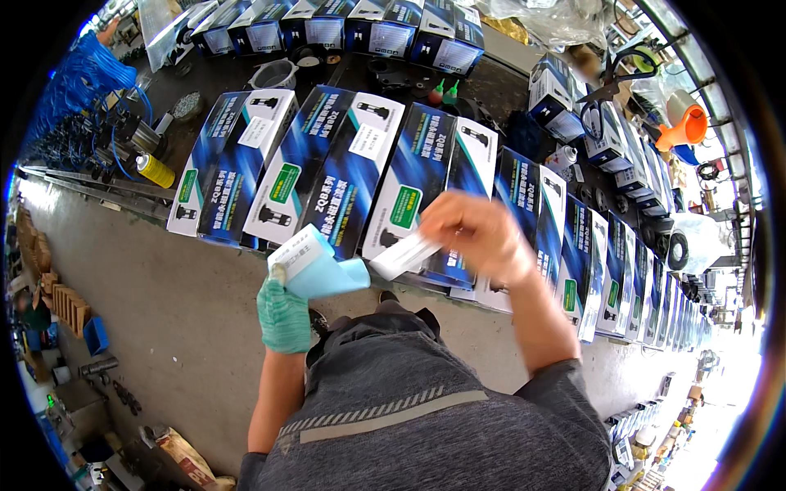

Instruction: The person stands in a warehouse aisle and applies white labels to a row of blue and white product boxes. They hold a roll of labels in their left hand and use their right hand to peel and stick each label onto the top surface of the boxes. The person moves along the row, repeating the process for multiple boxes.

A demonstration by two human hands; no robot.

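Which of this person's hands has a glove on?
The left hand, gripping the light-blue sheet: it wears a pale green glove, while the right hand, holding a white strip, is bare.

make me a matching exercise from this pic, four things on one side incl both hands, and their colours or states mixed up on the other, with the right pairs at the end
Things:
1. left hand
2. right hand
3. can
4. tape dispenser

Colours or states:
A. orange, at the picture's right
B. bare, blurred, with a white strip at its fingers
C. gloved in green, holding a curled pale blue sheet
D. yellow, at the picture's left

Right pairs: 1-C, 2-B, 3-D, 4-A
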